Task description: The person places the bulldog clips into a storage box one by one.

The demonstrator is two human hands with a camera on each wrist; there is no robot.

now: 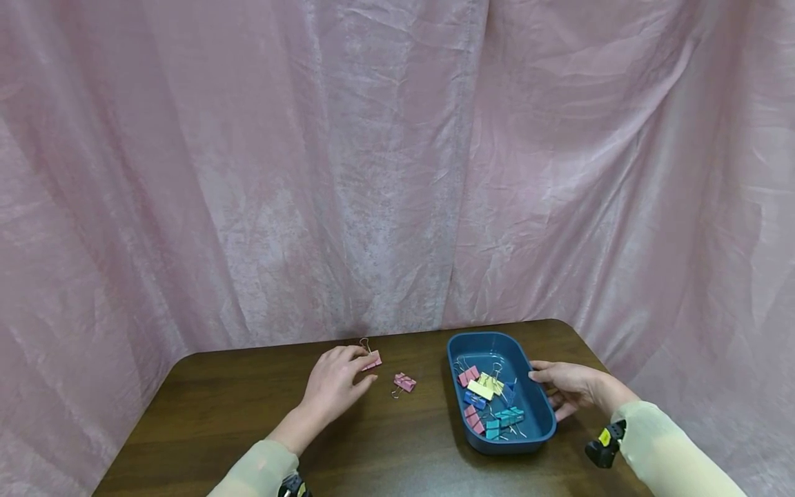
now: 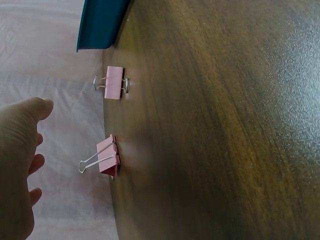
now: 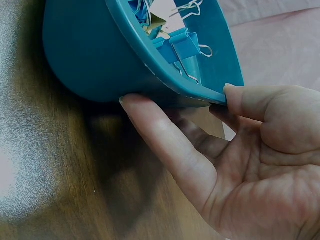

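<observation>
My left hand (image 1: 335, 386) reaches over the table, its fingertips overlapping a pink binder clip (image 1: 374, 359) in the head view. In the left wrist view, the hand (image 2: 17, 150) is apart from that upright clip (image 2: 107, 156), and nothing shows between thumb and fingers. A second pink binder clip (image 1: 405, 382), patterned, lies right of the hand. My right hand (image 1: 574, 388) holds the right side of a blue tray (image 1: 502, 345), thumb at the rim and other fingers low against the wall. Inside lie pink, yellow (image 1: 480, 390), blue and teal binder clips (image 1: 509, 416).
The brown wooden table (image 1: 236, 400) has rounded far corners. A pink curtain (image 1: 373, 172) hangs directly behind its far edge. Both pink clips lie between the left hand and the tray, near the far edge.
</observation>
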